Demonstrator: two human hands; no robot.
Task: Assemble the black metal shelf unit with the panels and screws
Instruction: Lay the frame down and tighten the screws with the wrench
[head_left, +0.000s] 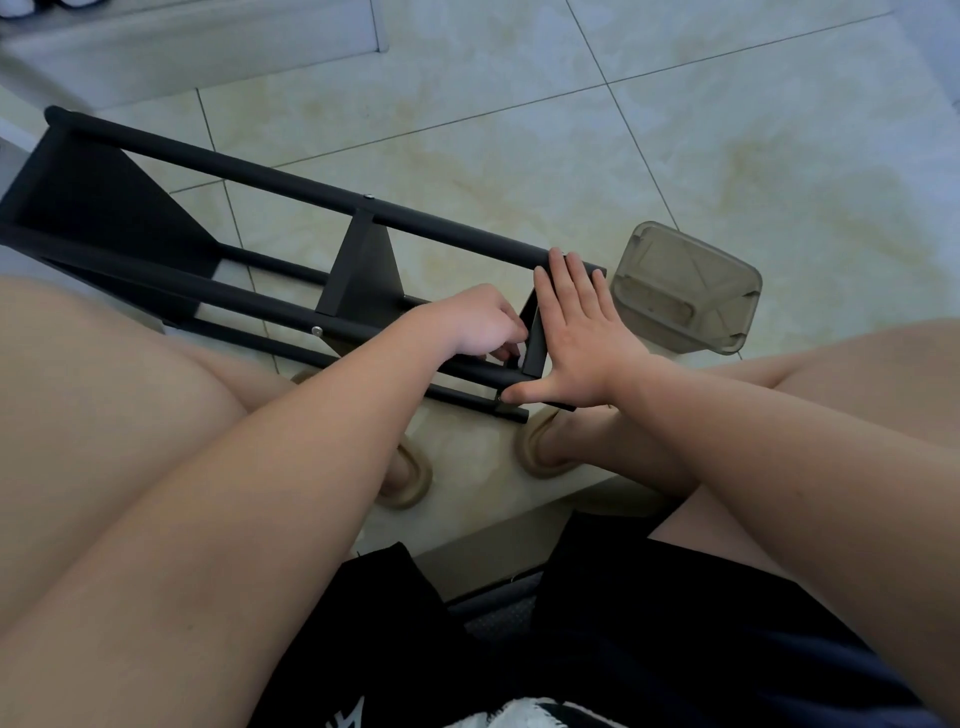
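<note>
No word, number or brand can be read anywhere in the view. The only mark is a white print (347, 716) on the black garment (374, 613) at the bottom edge. The frame cuts it off, and what shows is too partial to tell as letters.

Smoky plastic tub (685, 291) on pale floor tiles (519, 104), tan slippers (410, 480) nearby
</note>
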